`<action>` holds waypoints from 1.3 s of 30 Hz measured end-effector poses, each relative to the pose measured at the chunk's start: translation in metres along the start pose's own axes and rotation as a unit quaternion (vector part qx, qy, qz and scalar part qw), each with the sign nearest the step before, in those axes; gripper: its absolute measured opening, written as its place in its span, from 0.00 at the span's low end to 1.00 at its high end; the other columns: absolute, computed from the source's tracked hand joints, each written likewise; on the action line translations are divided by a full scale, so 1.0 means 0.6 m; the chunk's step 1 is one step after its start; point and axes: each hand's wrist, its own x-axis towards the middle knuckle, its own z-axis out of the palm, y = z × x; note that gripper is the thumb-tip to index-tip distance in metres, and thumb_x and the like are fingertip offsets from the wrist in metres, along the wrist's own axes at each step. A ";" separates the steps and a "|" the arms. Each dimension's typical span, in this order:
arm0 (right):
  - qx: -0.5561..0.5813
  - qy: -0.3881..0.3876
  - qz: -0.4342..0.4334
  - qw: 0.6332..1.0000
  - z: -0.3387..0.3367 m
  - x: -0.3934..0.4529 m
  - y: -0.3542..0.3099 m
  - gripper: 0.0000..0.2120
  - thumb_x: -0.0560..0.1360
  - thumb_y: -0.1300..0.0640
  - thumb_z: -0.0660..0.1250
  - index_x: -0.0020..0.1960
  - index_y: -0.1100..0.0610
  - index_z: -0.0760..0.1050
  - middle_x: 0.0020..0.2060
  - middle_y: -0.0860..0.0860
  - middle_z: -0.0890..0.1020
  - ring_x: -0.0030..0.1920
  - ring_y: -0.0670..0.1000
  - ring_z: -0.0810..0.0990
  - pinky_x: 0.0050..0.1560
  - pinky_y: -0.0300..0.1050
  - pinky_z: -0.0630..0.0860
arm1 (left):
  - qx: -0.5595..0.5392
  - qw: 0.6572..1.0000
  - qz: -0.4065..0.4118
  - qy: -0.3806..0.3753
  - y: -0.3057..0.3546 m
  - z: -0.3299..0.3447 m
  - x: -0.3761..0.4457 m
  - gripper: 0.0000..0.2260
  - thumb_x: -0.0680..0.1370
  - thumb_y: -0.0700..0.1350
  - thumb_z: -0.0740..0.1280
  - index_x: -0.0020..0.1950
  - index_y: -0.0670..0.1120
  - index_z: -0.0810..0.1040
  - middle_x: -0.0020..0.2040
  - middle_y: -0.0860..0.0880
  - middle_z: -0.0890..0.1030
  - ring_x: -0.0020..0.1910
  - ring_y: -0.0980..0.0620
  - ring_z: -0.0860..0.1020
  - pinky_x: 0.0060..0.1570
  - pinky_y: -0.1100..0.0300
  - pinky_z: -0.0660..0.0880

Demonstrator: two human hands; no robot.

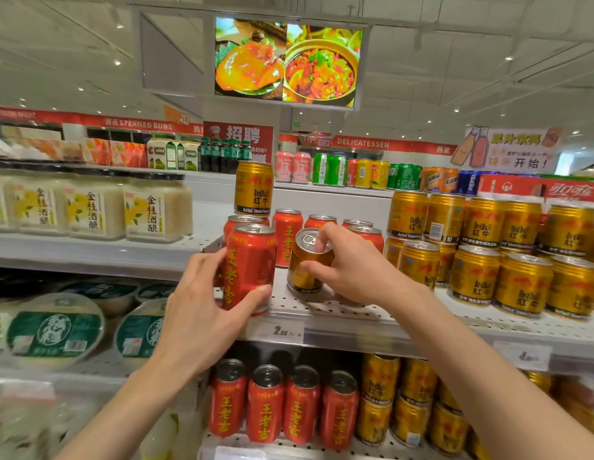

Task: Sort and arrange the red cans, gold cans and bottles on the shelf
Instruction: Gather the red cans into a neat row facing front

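Observation:
My left hand (202, 307) grips a red can (250, 260) at the front edge of the white perforated shelf (338, 313). My right hand (348, 267) holds a gold can (305, 260) by its top; the can is tilted, its base on the shelf. Behind them stand several red cans (287, 234), and one gold can (254, 189) sits on top of the back red cans. Stacked gold cans (488, 254) fill the shelf to the right. Dark bottles (222, 154) stand on the top shelf, far behind.
Jars with yellow-flower labels (89, 207) line the shelf to the left. Round green-lidded tubs (56, 330) sit below them. The lower shelf holds red cans (282, 403) and gold cans (405, 403). A price tag (284, 331) is on the shelf edge. A screen (287, 63) hangs overhead.

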 end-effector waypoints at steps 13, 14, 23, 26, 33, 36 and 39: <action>0.239 -0.061 0.004 0.969 -0.071 -0.054 0.043 0.19 0.71 0.40 0.73 0.49 0.52 0.70 0.41 0.54 0.82 0.33 0.46 0.77 0.30 0.41 0.76 | 0.038 0.998 0.041 0.010 0.010 0.024 0.007 0.37 0.70 0.68 0.68 0.74 0.51 0.68 0.61 0.54 0.75 0.53 0.58 0.76 0.52 0.56 0.78; 0.244 -0.057 0.009 0.968 -0.079 -0.060 0.049 0.18 0.72 0.42 0.73 0.49 0.53 0.70 0.40 0.52 0.82 0.31 0.44 0.77 0.29 0.38 0.74 | 0.043 0.998 0.044 0.011 0.016 0.032 0.009 0.37 0.70 0.67 0.69 0.74 0.51 0.68 0.62 0.54 0.76 0.53 0.58 0.76 0.53 0.58 0.76; 0.187 -0.016 0.059 0.980 -0.101 -0.095 0.110 0.16 0.72 0.45 0.76 0.47 0.52 0.71 0.38 0.45 0.80 0.28 0.39 0.73 0.30 0.33 0.70 | 0.045 0.999 0.008 -0.022 0.065 0.109 0.046 0.36 0.76 0.61 0.68 0.79 0.50 0.60 0.69 0.49 0.75 0.65 0.47 0.76 0.64 0.48 0.71; 0.178 -0.012 0.054 0.983 -0.102 -0.101 0.114 0.17 0.72 0.45 0.76 0.49 0.53 0.71 0.40 0.45 0.79 0.29 0.40 0.72 0.31 0.33 0.71 | 0.075 0.996 -0.009 -0.041 0.072 0.120 0.055 0.35 0.78 0.64 0.64 0.80 0.51 0.58 0.69 0.48 0.75 0.66 0.47 0.75 0.64 0.47 0.72; 0.189 -0.006 0.054 0.980 -0.098 -0.102 0.117 0.17 0.73 0.46 0.75 0.50 0.53 0.71 0.40 0.45 0.78 0.27 0.39 0.73 0.28 0.32 0.70 | 0.143 0.989 0.013 -0.041 0.081 0.098 0.054 0.34 0.75 0.64 0.68 0.75 0.48 0.65 0.57 0.49 0.83 0.57 0.48 0.81 0.54 0.54 0.73; 0.197 -0.005 0.060 0.978 -0.095 -0.102 0.117 0.16 0.73 0.47 0.75 0.50 0.53 0.70 0.40 0.44 0.78 0.27 0.38 0.74 0.28 0.32 0.71 | 0.108 0.993 0.009 -0.048 0.084 0.099 0.048 0.35 0.75 0.60 0.71 0.77 0.47 0.63 0.62 0.49 0.83 0.60 0.47 0.81 0.60 0.52 0.73; 0.189 -0.007 0.061 0.980 -0.097 -0.103 0.117 0.16 0.74 0.46 0.74 0.50 0.52 0.70 0.43 0.44 0.79 0.28 0.37 0.75 0.29 0.32 0.71 | 0.102 0.993 0.002 -0.060 0.084 0.114 0.061 0.32 0.77 0.58 0.70 0.76 0.47 0.64 0.62 0.49 0.82 0.62 0.47 0.80 0.63 0.51 0.71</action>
